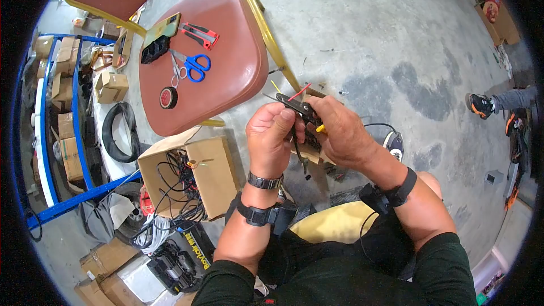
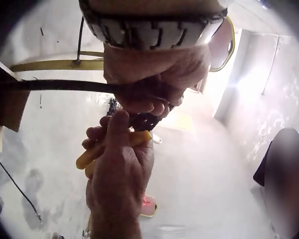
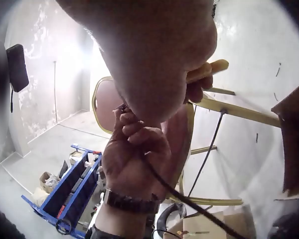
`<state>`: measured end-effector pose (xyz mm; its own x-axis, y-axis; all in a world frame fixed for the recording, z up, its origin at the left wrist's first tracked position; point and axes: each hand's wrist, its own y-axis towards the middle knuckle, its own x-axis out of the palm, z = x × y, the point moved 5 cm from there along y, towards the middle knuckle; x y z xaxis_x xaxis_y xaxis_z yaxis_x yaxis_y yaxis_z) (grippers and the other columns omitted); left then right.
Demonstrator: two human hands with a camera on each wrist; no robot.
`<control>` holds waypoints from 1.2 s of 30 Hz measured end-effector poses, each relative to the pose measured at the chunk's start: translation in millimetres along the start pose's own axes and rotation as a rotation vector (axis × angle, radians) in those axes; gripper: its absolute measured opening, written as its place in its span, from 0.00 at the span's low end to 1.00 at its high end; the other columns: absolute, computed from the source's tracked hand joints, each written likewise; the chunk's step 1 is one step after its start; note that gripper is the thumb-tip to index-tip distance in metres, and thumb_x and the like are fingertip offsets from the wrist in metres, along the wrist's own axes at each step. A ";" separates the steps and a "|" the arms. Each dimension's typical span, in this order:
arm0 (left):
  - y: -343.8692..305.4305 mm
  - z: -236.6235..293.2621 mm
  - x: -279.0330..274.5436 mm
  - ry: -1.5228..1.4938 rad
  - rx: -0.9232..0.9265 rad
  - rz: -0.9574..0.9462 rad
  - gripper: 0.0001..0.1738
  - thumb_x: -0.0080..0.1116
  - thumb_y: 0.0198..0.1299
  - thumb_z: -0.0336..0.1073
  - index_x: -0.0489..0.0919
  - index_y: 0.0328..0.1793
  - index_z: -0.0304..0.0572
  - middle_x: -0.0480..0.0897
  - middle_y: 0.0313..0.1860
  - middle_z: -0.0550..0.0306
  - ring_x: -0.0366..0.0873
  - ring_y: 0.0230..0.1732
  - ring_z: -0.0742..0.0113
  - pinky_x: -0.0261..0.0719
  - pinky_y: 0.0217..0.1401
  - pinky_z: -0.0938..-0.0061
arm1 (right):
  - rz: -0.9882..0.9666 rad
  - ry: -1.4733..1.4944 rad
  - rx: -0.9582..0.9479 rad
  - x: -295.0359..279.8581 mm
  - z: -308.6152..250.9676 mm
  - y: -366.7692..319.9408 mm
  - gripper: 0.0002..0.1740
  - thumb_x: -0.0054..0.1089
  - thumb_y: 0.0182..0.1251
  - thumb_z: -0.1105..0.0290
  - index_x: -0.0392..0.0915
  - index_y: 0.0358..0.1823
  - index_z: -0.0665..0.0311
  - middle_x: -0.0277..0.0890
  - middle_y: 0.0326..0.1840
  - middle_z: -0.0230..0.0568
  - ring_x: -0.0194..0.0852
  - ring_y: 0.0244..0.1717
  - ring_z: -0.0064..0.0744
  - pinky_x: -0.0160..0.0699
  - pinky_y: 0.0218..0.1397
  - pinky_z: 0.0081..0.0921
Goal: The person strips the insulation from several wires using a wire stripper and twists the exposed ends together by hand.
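In the head view my left hand (image 1: 267,139) pinches a black cable near its end, thumb on top. Past the fingertips a red wire (image 1: 300,92) and a yellow wire (image 1: 275,86) stick out. My right hand (image 1: 345,133) grips wire strippers with a dark head (image 1: 305,110), close against the left fingertips. Their yellow handles (image 2: 87,158) show between the curled right fingers in the left wrist view. The black cable (image 3: 187,199) trails from the left palm in the right wrist view. The strippers' jaws overlap the wires; which wire lies between them I cannot tell.
A brown chair seat (image 1: 226,90) ahead bears blue-handled scissors (image 1: 198,68), a red-and-black cutter (image 1: 199,36), a tape roll (image 1: 168,97) and a phone (image 1: 163,29). A carton (image 1: 214,173) of black cables stands at left, near blue shelving (image 1: 79,127). Another person's shoe (image 1: 480,106) is at right.
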<state>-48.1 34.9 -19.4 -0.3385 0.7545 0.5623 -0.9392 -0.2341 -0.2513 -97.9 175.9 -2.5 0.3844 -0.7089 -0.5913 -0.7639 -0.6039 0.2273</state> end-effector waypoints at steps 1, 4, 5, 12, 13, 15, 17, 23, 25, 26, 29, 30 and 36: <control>0.4 0.4 0.6 0.011 0.010 -0.013 0.08 0.63 0.65 0.34 0.79 0.43 0.37 0.83 0.30 0.55 0.79 0.26 0.71 0.76 0.28 0.78 | -0.001 0.020 -0.002 -1.1 -1.6 0.3 0.29 0.62 0.48 0.80 0.66 0.55 0.63 0.71 0.41 0.51 0.74 0.44 0.59 0.75 0.45 0.48; 1.0 2.4 3.1 0.067 0.081 -0.029 0.07 0.64 0.65 0.32 0.79 0.43 0.37 0.83 0.30 0.56 0.78 0.27 0.72 0.77 0.31 0.79 | -0.018 0.078 0.011 -2.2 -3.6 -1.5 0.27 0.61 0.52 0.80 0.67 0.55 0.63 0.72 0.42 0.52 0.74 0.45 0.60 0.75 0.46 0.48; 1.0 2.9 3.0 0.084 0.097 -0.018 0.07 0.64 0.64 0.31 0.79 0.43 0.37 0.83 0.31 0.56 0.78 0.27 0.72 0.77 0.32 0.79 | -0.027 0.098 0.018 -1.9 -3.8 -2.6 0.26 0.61 0.53 0.80 0.67 0.55 0.64 0.72 0.42 0.52 0.75 0.45 0.60 0.75 0.46 0.48; 1.3 12.3 -2.0 0.300 0.220 0.046 0.05 0.65 0.63 0.30 0.78 0.40 0.40 0.81 0.29 0.58 0.77 0.27 0.73 0.75 0.30 0.79 | -0.131 0.227 0.090 -0.1 -3.8 -4.3 0.20 0.62 0.61 0.75 0.69 0.54 0.66 0.75 0.43 0.57 0.76 0.47 0.60 0.76 0.46 0.47; 0.7 14.5 -2.8 0.318 0.224 0.067 0.05 0.65 0.62 0.29 0.79 0.39 0.40 0.81 0.29 0.59 0.76 0.27 0.74 0.75 0.30 0.80 | -0.142 0.268 0.108 -0.2 -4.3 -4.1 0.19 0.62 0.62 0.74 0.69 0.53 0.66 0.76 0.42 0.58 0.77 0.46 0.61 0.76 0.45 0.47; 1.5 18.1 -4.1 0.372 0.256 0.064 0.05 0.66 0.61 0.27 0.79 0.39 0.39 0.81 0.29 0.59 0.76 0.27 0.75 0.74 0.31 0.80 | -0.162 0.321 0.155 -0.1 -5.0 -4.5 0.17 0.61 0.64 0.72 0.70 0.53 0.67 0.77 0.41 0.59 0.78 0.45 0.62 0.76 0.45 0.47; 1.5 21.1 -5.5 0.438 0.268 0.065 0.05 0.66 0.59 0.25 0.80 0.39 0.39 0.82 0.30 0.59 0.76 0.28 0.76 0.74 0.31 0.81 | -0.183 0.342 0.213 0.1 -5.7 -6.6 0.17 0.61 0.66 0.69 0.71 0.52 0.68 0.78 0.39 0.60 0.78 0.43 0.63 0.76 0.44 0.48; 2.9 23.7 -2.2 0.625 0.353 0.032 0.06 0.71 0.56 0.25 0.82 0.37 0.36 0.80 0.30 0.67 0.71 0.30 0.82 0.70 0.35 0.84 | -0.336 0.408 0.320 -7.7 1.0 -12.1 0.20 0.61 0.67 0.64 0.72 0.54 0.69 0.80 0.42 0.61 0.81 0.45 0.59 0.77 0.47 0.44; 3.0 25.4 4.6 0.625 0.377 0.010 0.06 0.71 0.56 0.24 0.82 0.36 0.35 0.80 0.29 0.67 0.71 0.30 0.82 0.70 0.34 0.84 | -0.366 0.410 0.322 -9.1 2.8 -13.9 0.21 0.60 0.68 0.63 0.72 0.55 0.69 0.80 0.43 0.61 0.81 0.47 0.58 0.77 0.49 0.43; 3.6 24.5 4.0 0.653 0.364 0.000 0.06 0.70 0.55 0.22 0.82 0.37 0.35 0.80 0.31 0.65 0.72 0.31 0.80 0.70 0.35 0.83 | -0.382 0.412 0.322 -9.6 4.0 -14.5 0.21 0.60 0.68 0.63 0.72 0.56 0.69 0.80 0.43 0.61 0.81 0.48 0.57 0.77 0.50 0.42; 4.4 24.7 1.5 0.743 0.334 -0.025 0.08 0.68 0.54 0.18 0.82 0.37 0.35 0.81 0.33 0.61 0.73 0.34 0.77 0.72 0.38 0.82 | -0.397 0.424 0.287 -11.7 7.0 -15.3 0.22 0.60 0.68 0.62 0.72 0.57 0.69 0.80 0.44 0.60 0.80 0.49 0.57 0.77 0.52 0.42; 4.1 26.0 3.2 0.777 0.330 -0.029 0.07 0.68 0.54 0.18 0.82 0.37 0.35 0.81 0.33 0.61 0.73 0.34 0.77 0.72 0.38 0.81 | -0.409 0.416 0.303 -12.1 7.6 -15.6 0.22 0.59 0.68 0.62 0.72 0.57 0.69 0.80 0.44 0.60 0.80 0.49 0.57 0.77 0.52 0.42; 2.3 33.2 6.5 0.857 0.379 -0.067 0.07 0.69 0.53 0.20 0.82 0.35 0.35 0.80 0.32 0.61 0.73 0.33 0.76 0.70 0.38 0.81 | -0.451 0.324 0.321 -16.6 7.1 -11.5 0.22 0.59 0.69 0.61 0.73 0.56 0.69 0.81 0.44 0.60 0.79 0.49 0.59 0.76 0.51 0.45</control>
<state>-54.3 18.9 9.8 -0.2665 0.9325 -0.2436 -0.9625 -0.2440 0.1189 -99.3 197.2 -0.7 0.8031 -0.5153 -0.2991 -0.5883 -0.7651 -0.2617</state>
